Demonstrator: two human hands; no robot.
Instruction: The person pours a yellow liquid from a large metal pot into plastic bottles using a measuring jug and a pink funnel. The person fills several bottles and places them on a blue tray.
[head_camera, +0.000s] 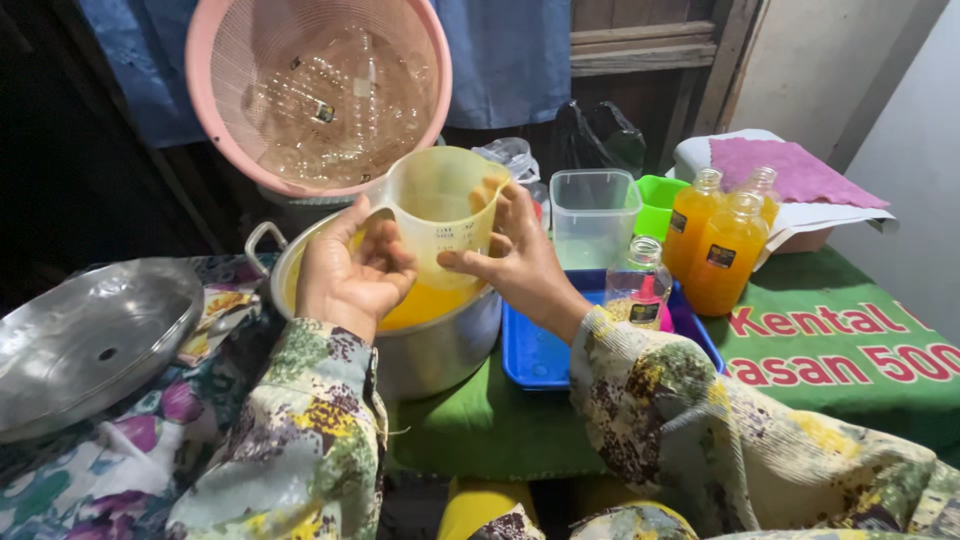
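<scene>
Green cloth covers the counter (500, 420) where we work, and near its left end stands the big steel pot (440, 345) of orange liquid, its lid (90, 335) lying off to the left on a flowered cloth. We hold the clear measuring jug (445, 215) above the pot's mouth. Our left hand (350, 270) is closed round the handle side, and our right hand (515, 260) presses flat against the jug's right wall, fingers spread, so both hands are clamped on the one jug. A little orange liquid shows inside near its lip.

We judge the main risk to be a spill. The jug is tilted and held by its walls, so a slip of the right hand could tip juice over the pot's rim onto the cloth or our sleeves.

A pink strainer basket (320, 95) holding empty clear bottles leans at the far side just behind the jug, close enough to be knocked if we lift. Right of the pot lies a blue tray (540, 355) with one small bottle (640, 285) standing in it, partly filled. Beyond it stand a clear square container (593, 215) and a green tub (660, 200), and further right three filled orange bottles (725, 250) stand close together, easily toppled by a stray elbow.
</scene>
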